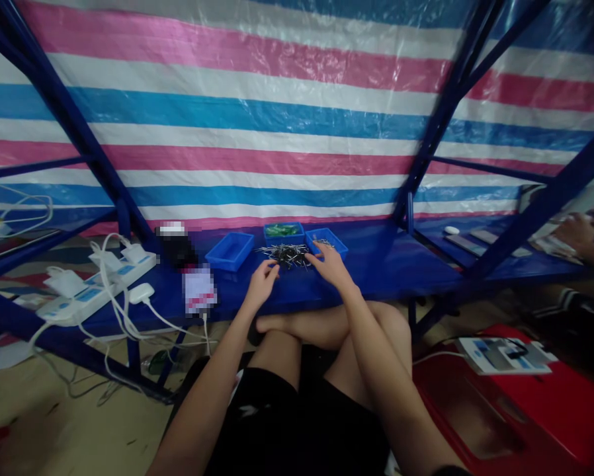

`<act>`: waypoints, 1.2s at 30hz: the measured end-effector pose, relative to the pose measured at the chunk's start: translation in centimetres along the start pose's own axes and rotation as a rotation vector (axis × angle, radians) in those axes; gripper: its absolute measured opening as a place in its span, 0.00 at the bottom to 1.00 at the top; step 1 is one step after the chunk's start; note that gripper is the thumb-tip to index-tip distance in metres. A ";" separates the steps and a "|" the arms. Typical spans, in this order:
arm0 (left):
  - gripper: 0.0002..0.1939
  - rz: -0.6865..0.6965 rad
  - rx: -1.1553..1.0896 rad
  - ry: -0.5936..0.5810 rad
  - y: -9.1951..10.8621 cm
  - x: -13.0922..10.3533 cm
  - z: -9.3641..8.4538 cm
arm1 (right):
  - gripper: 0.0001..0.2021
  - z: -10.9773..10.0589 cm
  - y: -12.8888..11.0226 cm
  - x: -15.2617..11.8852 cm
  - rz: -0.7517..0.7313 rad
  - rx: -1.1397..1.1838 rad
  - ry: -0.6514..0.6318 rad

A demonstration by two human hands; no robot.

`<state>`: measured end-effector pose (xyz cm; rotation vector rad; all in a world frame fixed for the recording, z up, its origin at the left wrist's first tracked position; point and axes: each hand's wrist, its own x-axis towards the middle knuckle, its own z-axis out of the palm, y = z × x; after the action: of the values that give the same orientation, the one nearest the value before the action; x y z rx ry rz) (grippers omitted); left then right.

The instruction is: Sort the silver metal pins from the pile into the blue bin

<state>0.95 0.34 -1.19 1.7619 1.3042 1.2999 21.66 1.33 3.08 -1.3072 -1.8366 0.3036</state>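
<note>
A loose pile of thin dark and silvery pieces lies on the blue table. My left hand is at the near left side of the pile, its thumb and forefinger close together; anything between them is too small to make out. On the other side, my right hand reaches over the pile's right edge with its fingers apart. Behind the pile stands a blue tray with green pieces. A second blue tray beside my right hand holds thin silvery pieces. To the left is a blue tray with nothing visible inside.
A white power strip with plugs and cables lies at the left, near a pixelated item. Blue metal posts frame the table before a striped sheet. Another person's hand is at far right, above a red stool.
</note>
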 end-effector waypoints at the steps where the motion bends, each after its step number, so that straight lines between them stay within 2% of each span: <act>1: 0.18 0.004 0.012 0.026 -0.2 0.0 0.0 | 0.27 0.0 0.3 -0.1 0.029 -0.020 -0.021; 2: 0.17 0.003 0.028 0.044 -0.3 0.1 -0.1 | 0.29 0.2 0.4 -0.3 0.042 -0.047 -0.048; 4: 0.15 -0.001 0.105 0.061 -0.6 0.6 -0.5 | 0.25 1.0 0.0 -1.0 0.004 -0.099 -0.143; 6: 0.12 0.010 0.288 0.056 -0.8 1.6 -1.2 | 0.19 2.0 -0.8 -1.7 -0.107 -0.126 -0.275; 8: 0.10 0.010 0.556 0.048 -0.9 3.2 -1.8 | 0.17 2.9 -1.5 -2.1 -0.182 -0.152 -0.353; 12: 0.14 -0.086 0.934 0.044 -0.7 6.2 -1.9 | 0.14 3.4 -2.1 -2.4 -0.225 -0.214 -0.393; 17: 0.18 -0.109 1.097 -0.026 -0.7 7.9 -0.8 | 0.13 3.1 -2.0 -2.3 -0.238 -0.250 -0.423; 23: 0.17 -0.090 1.107 -0.075 -0.9 7.8 -2.1 | 0.13 3.0 -2.1 -2.4 -0.254 -0.261 -0.422; 28: 0.13 -0.048 0.834 0.023 0.0 5.6 -2.5 | 0.14 3.2 -2.2 -2.5 -0.188 -0.261 -0.391; 30: 0.12 -0.015 0.749 0.019 0.0 4.9 -2.3 | 0.14 3.3 -2.2 -2.5 -0.181 -0.269 -0.383; 34: 0.08 -0.064 0.684 -0.005 -0.8 5.4 -2.4 | 0.13 3.4 -2.1 -2.6 -0.204 -0.274 -0.386; 36: 0.05 -0.059 0.543 0.007 -1.1 6.0 -2.5 | 0.13 3.4 -2.0 -2.6 -0.213 -0.272 -0.375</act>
<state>-1.54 6.09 0.93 2.0465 1.8223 0.9729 18.08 -0.91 0.96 -1.2818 -2.3822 0.1973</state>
